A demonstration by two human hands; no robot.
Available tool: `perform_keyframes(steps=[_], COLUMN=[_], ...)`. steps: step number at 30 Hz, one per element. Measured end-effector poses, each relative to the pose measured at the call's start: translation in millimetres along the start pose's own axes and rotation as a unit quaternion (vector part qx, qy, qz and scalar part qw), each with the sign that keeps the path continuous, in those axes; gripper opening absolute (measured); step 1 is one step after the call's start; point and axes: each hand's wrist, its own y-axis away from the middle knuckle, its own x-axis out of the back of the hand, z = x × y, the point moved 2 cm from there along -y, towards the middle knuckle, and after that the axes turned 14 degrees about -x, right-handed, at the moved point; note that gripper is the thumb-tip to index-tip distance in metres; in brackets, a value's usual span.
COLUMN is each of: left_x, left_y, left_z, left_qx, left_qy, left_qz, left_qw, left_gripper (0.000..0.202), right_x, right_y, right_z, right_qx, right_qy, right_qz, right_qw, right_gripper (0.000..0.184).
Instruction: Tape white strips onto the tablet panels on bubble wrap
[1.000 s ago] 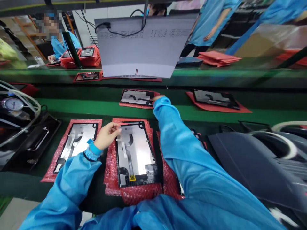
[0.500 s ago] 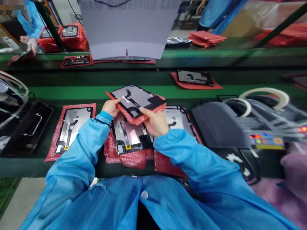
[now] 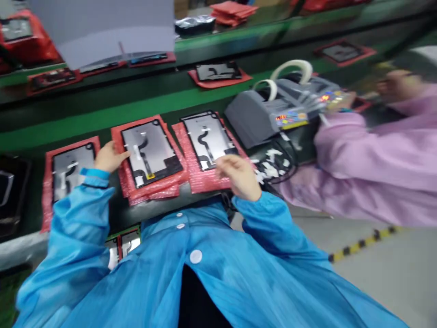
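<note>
My left hand (image 3: 108, 157) rests at the left edge of the middle panel (image 3: 149, 152), a silver and black board lying on a stack of red bubble-wrap sheets (image 3: 153, 189). Its fingers touch the stack's edge. My right hand (image 3: 239, 175) hovers over the near end of the right panel (image 3: 208, 141), fingers loosely curled and blurred, nothing visibly in them. A third panel (image 3: 70, 168) on red wrap lies to the left of my left hand.
A grey machine (image 3: 273, 114) with coloured buttons and white tape rolls stands at the right. A co-worker's pink sleeve (image 3: 362, 155) reaches across there. More panels on red wrap (image 3: 218, 73) lie on the green conveyor (image 3: 102, 118) behind. A grey screen back (image 3: 102, 32) hangs above.
The panel on red wrap that both hands held up half a second ago now lies on the middle stack. My view has swung right, and my right hand has moved off toward the right panel.
</note>
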Motion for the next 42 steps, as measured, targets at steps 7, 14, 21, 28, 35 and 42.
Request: perform_keyframes(steps=[7,14,21,28,35,42], left_x=[14.2,-6.0,-27.5,-33.1,-35.2,-35.5], left_y=[-5,-30,-44,-48,-47,-47], left_z=[15,-7,-30,-33,-33,-34], left_qx=[-0.282,-0.403,-0.382,-0.390,-0.390,-0.385], left_qy=[-0.203,-0.072,-0.004,0.001,0.024,0.027], left_qz=[0.053,-0.037,-0.124,-0.145,-0.143,-0.144], left_qw=[0.936,0.911,0.916,0.909,0.909,0.911], left_gripper=[0.020,0.028,0.031,0.036,0.033,0.033], right_x=[125,106,-31,-174,-191,-200], right_y=[-34,-26,-52,-127,-143,-130], right_z=[-36,-49,-56,-50,-40,-51], right_qx=[0.001,0.092,0.153,0.088,0.074,0.083], right_qy=[-0.109,0.077,0.240,0.452,0.567,0.622], right_qz=[0.371,0.526,0.092,-0.059,-0.036,-0.019], right_qw=[0.922,0.842,0.954,0.886,0.819,0.779], right_gripper=[0.028,0.029,0.020,0.025,0.019,0.014])
